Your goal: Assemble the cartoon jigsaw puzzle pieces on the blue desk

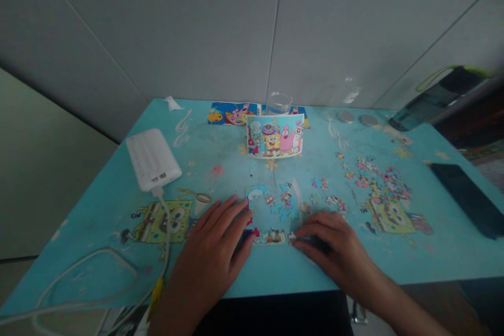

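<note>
Near the front of the turquoise, cartoon-printed bench (271, 275), the left hand (216, 236), fingers slightly apart, and the right hand (331, 236), fingertips pinched, flank a partly joined, multicoloured flat jigsaw (271, 238); the right grips a small pale piece (291, 235) beside its bottom row.

Jar (279, 103) partly hidden behind card (275, 137), cable (168, 223) cut off at left, piled pieces (381, 178) too small to tell apart
</note>
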